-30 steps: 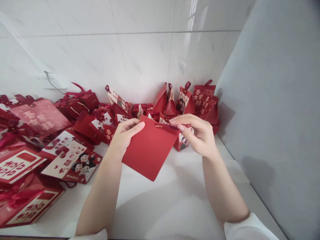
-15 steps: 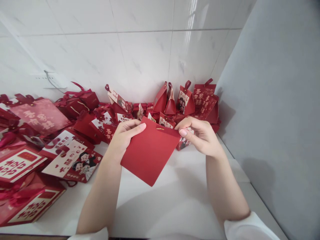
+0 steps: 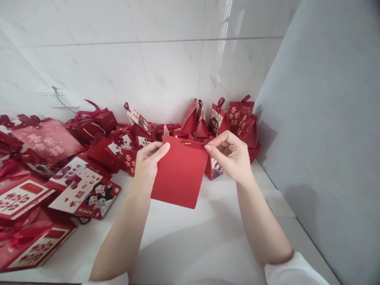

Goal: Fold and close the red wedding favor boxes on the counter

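Between both hands, raised above the white tabletop, is a red paper gift box (image 3: 179, 174) with its plain side facing me. A small gold brad (image 3: 186, 143) shows near its top edge. My left hand (image 3: 148, 166) grips the upper left edge, thumb on the front and fingers behind. My right hand (image 3: 230, 154) pinches the upper right corner between thumb and fingers. Just behind that hand, partly hidden, stands another small printed gift box (image 3: 212, 168).
Many red and white gift boxes (image 3: 86, 192) crowd the left side of the white table (image 3: 190, 245). More boxes (image 3: 218, 118) stand along the tiled wall (image 3: 169, 67). A grey panel (image 3: 320, 118) rises on the right. A cable (image 3: 59, 99) hangs at a wall socket.
The held box has turned so its lower edge lies nearly level, where before a corner pointed down. My right hand has moved slightly up and left, still pinching the corner.
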### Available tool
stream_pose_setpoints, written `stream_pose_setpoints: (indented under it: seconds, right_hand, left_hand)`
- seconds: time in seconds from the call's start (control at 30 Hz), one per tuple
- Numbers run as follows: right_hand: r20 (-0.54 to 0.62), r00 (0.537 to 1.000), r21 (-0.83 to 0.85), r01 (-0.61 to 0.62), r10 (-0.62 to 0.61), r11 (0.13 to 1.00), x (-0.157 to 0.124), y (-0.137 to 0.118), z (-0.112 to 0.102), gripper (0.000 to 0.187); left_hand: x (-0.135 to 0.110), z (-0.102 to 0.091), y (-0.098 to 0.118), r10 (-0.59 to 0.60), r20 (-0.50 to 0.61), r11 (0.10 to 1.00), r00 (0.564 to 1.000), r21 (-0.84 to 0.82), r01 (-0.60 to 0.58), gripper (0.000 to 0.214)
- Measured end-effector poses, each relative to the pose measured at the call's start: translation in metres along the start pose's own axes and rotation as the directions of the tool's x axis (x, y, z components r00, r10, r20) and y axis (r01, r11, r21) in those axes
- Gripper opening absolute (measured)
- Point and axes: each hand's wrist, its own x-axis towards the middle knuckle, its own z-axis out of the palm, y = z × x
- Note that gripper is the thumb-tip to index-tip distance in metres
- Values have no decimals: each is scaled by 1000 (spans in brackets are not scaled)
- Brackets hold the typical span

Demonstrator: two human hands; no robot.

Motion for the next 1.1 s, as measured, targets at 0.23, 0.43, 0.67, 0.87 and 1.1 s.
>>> stream_pose_setpoints:
  seconds: [0.23, 0.43, 0.67, 0.87, 1.1]
  right_hand:
    - [101, 986, 138, -146, 132, 980, 0, 1, 3, 42]
    - [44, 992, 62, -124, 122, 990, -5, 1, 14, 36]
    - [5, 988, 54, -157, 157, 986, -4, 3, 15, 35]
    - [153, 952, 165, -289, 265, 943, -1, -10, 6, 28]
    - [267, 942, -109, -179, 203, 978, -9, -29, -9, 24]
  left_hand:
    - [2, 1, -2, -11, -42, 999, 999, -42, 9, 20]
    - [3, 0, -6, 46, -100, 998, 994, -26, -48, 19]
    - [8, -3, -10, 91, -99, 996, 991, 2, -92, 21]
    - [1, 3, -7, 157, 8, 986, 988, 52, -158, 22]
    - [-4, -25, 12, -64, 327, 914, 943, 399, -77, 29]
